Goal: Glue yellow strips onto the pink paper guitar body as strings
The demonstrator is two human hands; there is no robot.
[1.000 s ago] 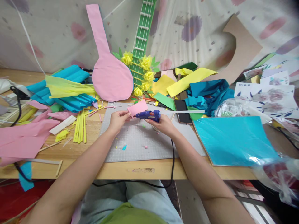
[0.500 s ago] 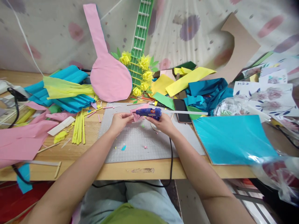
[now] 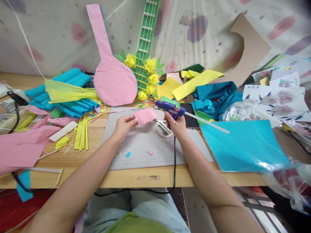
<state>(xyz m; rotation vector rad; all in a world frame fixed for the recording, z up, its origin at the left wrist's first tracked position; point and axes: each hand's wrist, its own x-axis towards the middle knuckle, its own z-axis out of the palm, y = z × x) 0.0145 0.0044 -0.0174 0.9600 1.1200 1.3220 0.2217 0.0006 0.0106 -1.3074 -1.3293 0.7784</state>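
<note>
Head view, and the left hand (image 3: pixel 125 127) has the small pink paper (image 3: pixel 145 116) pinched between thumb and fingers, out over the grey cutting mat (image 3: pixel 138 152)! Over on the right, the right hand (image 3: pixel 177 124) is wrapped round the blue glue gun (image 3: pixel 170 109), nozzle towards the paper but apart from it, a pale glue stick (image 3: pixel 207 123) jutting from its back. Scissors (image 3: pixel 163 128) lie on the mat, just beside that right hand, handles showing.

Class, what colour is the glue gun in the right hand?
The glue gun is blue, seen best in the head view.
</note>
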